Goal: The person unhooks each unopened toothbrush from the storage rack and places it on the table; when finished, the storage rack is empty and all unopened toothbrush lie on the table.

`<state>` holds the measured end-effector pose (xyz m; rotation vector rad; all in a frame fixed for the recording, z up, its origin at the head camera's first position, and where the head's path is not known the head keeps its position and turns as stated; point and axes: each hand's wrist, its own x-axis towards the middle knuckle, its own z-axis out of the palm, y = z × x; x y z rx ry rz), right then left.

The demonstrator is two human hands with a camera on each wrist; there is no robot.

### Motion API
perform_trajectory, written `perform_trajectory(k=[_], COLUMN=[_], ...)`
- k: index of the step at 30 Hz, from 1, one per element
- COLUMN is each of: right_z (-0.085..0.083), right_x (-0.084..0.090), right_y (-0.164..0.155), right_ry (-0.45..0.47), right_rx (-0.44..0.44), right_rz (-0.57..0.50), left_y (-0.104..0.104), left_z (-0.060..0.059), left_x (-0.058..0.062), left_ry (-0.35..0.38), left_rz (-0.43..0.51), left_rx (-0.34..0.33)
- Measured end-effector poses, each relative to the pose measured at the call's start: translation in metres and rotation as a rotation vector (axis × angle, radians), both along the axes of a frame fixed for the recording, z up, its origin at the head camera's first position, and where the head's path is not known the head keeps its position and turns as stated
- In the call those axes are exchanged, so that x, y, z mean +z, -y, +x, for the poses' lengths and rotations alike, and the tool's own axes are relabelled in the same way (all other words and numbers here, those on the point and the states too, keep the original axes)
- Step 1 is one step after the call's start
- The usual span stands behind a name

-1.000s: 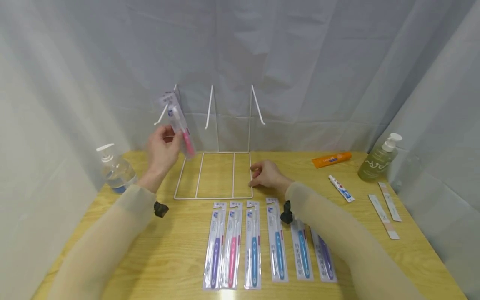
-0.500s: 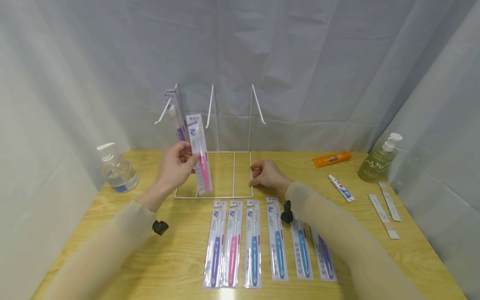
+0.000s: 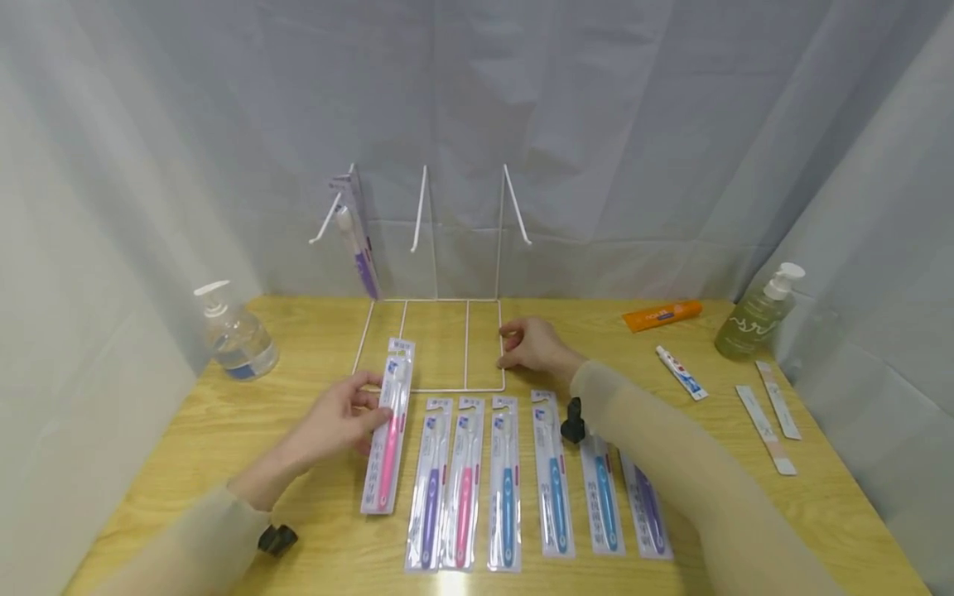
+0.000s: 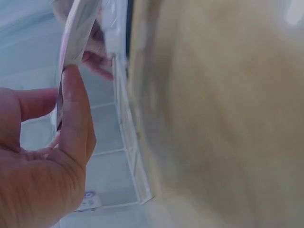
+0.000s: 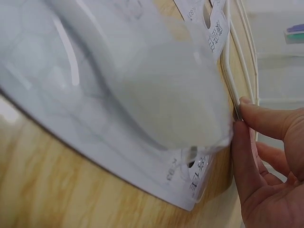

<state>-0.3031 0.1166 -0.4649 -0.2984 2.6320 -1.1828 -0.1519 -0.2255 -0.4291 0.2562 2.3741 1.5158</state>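
Two hands over a wooden counter (image 3: 224, 430) draped round with grey cloth. White wire display rack (image 3: 436, 348) standing at the back, one purple toothbrush pack (image 3: 356, 240) hanging on its left hook. Row of six packaged toothbrushes (image 3: 507, 484) lying in front. Left hand (image 3: 335, 418), grip clamped on a pink toothbrush pack (image 3: 389, 424), holding it low, left of the row. Right hand (image 3: 532, 346), fingers loosely curled, touching the rack base's right edge
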Motion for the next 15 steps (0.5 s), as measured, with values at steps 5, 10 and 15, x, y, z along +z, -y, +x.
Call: perform_trajectory(k=[5, 10, 15], right_z=[-0.002, -0.003, -0.003], right_x=[-0.001, -0.003, -0.004], right_y=[-0.001, -0.001, -0.002], right_ry=[-0.013, -0.018, -0.016], right_rx=[0.008, 0.014, 0.015], right_rz=[0.000, 0.000, -0.004], left_y=[0.000, -0.001, 0.000], left_z=[0.017, 0.027, 0.033], left_x=[-0.011, -0.020, -0.024], left_ry=[0.091, 0.166, 0.209], left_rz=[0.009, 0.038, 0.048], left_rx=[-0.045, -0.080, -0.075])
